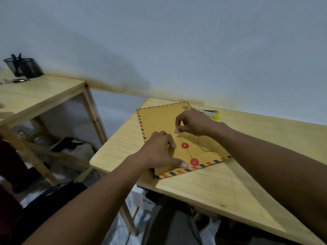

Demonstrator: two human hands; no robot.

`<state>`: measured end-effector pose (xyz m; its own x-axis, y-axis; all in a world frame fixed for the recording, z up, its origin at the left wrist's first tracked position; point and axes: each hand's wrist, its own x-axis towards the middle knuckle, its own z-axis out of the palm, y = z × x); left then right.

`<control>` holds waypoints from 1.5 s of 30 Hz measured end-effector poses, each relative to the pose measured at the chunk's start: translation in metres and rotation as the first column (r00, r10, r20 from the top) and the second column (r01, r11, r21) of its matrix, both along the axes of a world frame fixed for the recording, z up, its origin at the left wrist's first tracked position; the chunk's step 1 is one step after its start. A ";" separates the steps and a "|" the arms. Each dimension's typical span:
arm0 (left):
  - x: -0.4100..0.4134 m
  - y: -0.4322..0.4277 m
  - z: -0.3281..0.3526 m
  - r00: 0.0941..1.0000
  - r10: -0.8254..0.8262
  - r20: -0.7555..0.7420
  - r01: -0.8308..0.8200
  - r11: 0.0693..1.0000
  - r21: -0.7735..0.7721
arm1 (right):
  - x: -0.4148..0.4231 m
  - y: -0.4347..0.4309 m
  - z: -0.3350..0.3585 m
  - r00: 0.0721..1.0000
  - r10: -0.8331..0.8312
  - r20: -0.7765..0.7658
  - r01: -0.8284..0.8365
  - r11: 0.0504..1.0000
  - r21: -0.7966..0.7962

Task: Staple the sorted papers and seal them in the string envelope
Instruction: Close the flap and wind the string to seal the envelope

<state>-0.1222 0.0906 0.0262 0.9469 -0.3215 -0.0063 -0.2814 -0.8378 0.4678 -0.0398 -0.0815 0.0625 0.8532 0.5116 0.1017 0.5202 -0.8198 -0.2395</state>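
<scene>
A brown string envelope (159, 119) with a red-and-blue striped border lies flat on the wooden table (230, 183). Two red closure discs show on it, one (185, 145) above the other (194, 162). A thin string (189, 152) runs between the discs and up to my right hand (192, 122), which pinches it just above the envelope; a loose loop trails to the right. My left hand (159, 152) presses flat on the envelope, thumb beside the lower disc. No papers are visible. A yellow stapler (211, 113) lies behind my right hand.
A second wooden table (35, 96) stands to the left with a black mesh pen holder (23, 66) and metal tools on it. Between the tables is a gap down to the floor, with a black bag and boxes below. A wall runs close behind.
</scene>
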 end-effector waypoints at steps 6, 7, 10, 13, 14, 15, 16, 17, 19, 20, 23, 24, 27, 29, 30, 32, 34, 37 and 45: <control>0.000 0.004 -0.004 0.999 -0.014 0.031 0.016 0.998 -0.058 | -0.002 0.008 -0.024 0.993 -0.010 -0.115 0.026 0.990 0.138; 0.001 0.004 -0.004 0.999 -0.014 0.032 0.015 0.999 -0.052 | -0.003 0.008 -0.026 0.991 -0.017 -0.131 0.040 0.983 0.179; 0.000 0.005 -0.005 0.999 -0.033 0.026 0.034 0.999 -0.038 | -0.004 0.005 -0.032 0.987 -0.043 -0.152 0.079 0.969 0.234; -0.002 0.005 -0.004 0.997 -0.068 0.025 0.069 0.997 -0.017 | -0.003 0.006 -0.036 0.987 -0.072 -0.143 0.106 0.964 0.244; -0.002 0.005 -0.004 0.997 -0.076 0.025 0.076 0.997 -0.003 | -0.003 0.006 -0.037 0.987 -0.078 -0.142 0.111 0.964 0.242; -0.002 0.006 -0.004 0.997 -0.079 0.026 0.079 0.997 0.005 | -0.002 0.006 -0.036 0.986 -0.085 -0.141 0.117 0.965 0.235; -0.001 0.006 -0.004 0.997 -0.077 0.024 0.077 0.997 0.005 | -0.001 0.004 -0.036 0.985 -0.098 -0.141 0.128 0.966 0.223; 0.000 0.006 -0.004 0.997 -0.074 0.021 0.074 0.997 0.003 | 0.001 0.000 -0.035 0.983 -0.118 -0.140 0.146 0.967 0.209; 0.002 0.006 -0.004 0.998 -0.067 0.016 0.067 0.998 0.002 | 0.005 -0.011 -0.035 0.979 -0.157 -0.131 0.179 0.966 0.184; 0.003 0.005 -0.004 0.998 -0.063 0.013 0.063 0.998 0.004 | 0.006 -0.017 -0.035 0.977 -0.171 -0.125 0.191 0.966 0.174; 0.005 0.004 -0.005 0.998 -0.061 0.019 0.061 0.998 0.011 | 0.003 -0.029 -0.036 0.973 -0.200 -0.113 0.216 0.963 0.160; 0.005 0.004 -0.006 0.998 -0.060 0.024 0.060 0.998 0.009 | 0.000 -0.033 -0.035 0.973 -0.206 -0.109 0.221 0.963 0.152; 0.002 0.003 -0.013 0.999 -0.029 0.039 0.029 1.000 -0.010 | -0.012 -0.048 -0.033 0.973 -0.216 -0.078 0.223 0.968 0.114; 0.000 -0.001 -0.017 0.998 0.000 0.064 -0.001 1.000 0.007 | -0.026 -0.062 -0.027 0.975 -0.215 -0.062 0.221 0.969 0.112; -0.001 -0.003 -0.018 0.997 0.014 0.070 -0.015 1.000 0.015 | -0.034 -0.069 -0.024 0.977 -0.207 -0.057 0.213 0.971 0.113; -0.002 -0.006 -0.017 0.997 0.032 0.064 -0.033 0.999 0.015 | -0.053 -0.081 -0.017 0.983 -0.181 -0.030 0.183 0.977 0.111; -0.003 -0.008 -0.016 0.998 0.038 0.057 -0.040 0.999 0.018 | -0.076 -0.086 -0.013 0.990 -0.136 0.036 0.135 0.990 0.038; -0.006 -0.010 -0.015 0.997 0.058 0.052 -0.060 0.998 0.027 | -0.107 -0.081 -0.020 0.984 0.008 0.179 0.033 0.973 -0.228; -0.015 -0.013 -0.011 0.994 0.080 0.080 -0.083 0.996 0.043 | -0.138 -0.051 -0.022 0.967 0.129 0.218 -0.036 0.922 -0.385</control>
